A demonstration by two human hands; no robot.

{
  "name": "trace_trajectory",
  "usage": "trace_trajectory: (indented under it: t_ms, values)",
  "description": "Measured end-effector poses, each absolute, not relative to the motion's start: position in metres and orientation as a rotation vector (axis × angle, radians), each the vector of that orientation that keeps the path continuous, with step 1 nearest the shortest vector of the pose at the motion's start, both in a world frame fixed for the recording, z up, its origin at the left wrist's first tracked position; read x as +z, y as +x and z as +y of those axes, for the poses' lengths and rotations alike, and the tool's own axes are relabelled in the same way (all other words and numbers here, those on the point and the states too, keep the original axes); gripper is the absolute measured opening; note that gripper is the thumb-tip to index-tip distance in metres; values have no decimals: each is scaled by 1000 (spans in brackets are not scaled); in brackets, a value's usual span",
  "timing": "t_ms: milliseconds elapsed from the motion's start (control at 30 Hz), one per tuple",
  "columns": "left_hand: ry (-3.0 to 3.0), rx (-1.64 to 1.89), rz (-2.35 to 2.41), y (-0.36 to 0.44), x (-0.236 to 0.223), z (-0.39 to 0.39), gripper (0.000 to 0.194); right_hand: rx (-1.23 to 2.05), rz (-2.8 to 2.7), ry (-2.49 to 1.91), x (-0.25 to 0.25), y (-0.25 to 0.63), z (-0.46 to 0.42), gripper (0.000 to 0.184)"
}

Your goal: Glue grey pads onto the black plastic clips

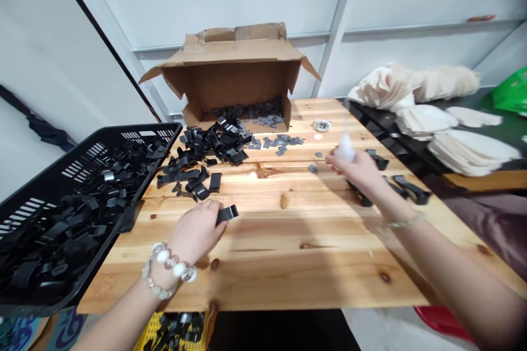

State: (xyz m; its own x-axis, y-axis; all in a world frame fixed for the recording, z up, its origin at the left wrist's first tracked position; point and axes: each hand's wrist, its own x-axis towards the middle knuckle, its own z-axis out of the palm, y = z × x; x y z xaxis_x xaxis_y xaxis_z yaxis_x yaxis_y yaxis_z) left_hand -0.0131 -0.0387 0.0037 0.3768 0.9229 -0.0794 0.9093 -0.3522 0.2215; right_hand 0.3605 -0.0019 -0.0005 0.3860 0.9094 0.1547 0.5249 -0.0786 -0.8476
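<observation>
Head view: left grip (195, 232) at six o'clock clamped on the end of a light, stiff black clip (227, 214); right grip (353, 171) too blurred to tell.

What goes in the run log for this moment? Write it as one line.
left hand: grips black piece | right hand: at blurred white wad | beside: black plastic crate, cardboard box

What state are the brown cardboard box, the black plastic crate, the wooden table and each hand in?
Brown cardboard box: open, gray pieces inside.
Black plastic crate: full of black pieces.
Wooden table: scattered with small pieces.
Left hand: gripping a black strip.
Right hand: raised beside a blurred white tuft.
</observation>
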Motion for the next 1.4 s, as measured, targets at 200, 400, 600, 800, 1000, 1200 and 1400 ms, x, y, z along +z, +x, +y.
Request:
trace_trajectory:
  t_ms: [200, 400, 600, 800, 1000, 1200, 1400]
  values:
    - [2081, 499, 1460, 22, 9, -25, 23, 573, -1469, -1780, -17, 307, 76, 25]
    - [1348, 702, 977, 60, 3, -13, 22, 611, -1499, -1749, -31, 275, 104, 21]
    - [1115, 671, 902, 66, -7, -22, 16, 791, -1394, -1564, -9, 266, 73, 19]
    - [933, 668, 751, 69, -16, -32, 18, 1139, -1385, -1273, 9, 256, -9, 28]
    - [1015, 704, 711, 73, -21, -41, 22, 1233, -1304, -1265, -13, 250, -42, 18]
    - [1010, 697, 761, 70, -25, -38, 28, 1228, -1434, -1309, -14, 251, -45, 11]
    - [959, 678, 809, 68, -22, -36, 24, 1325, -1437, -1225, -12, 251, -51, 12]
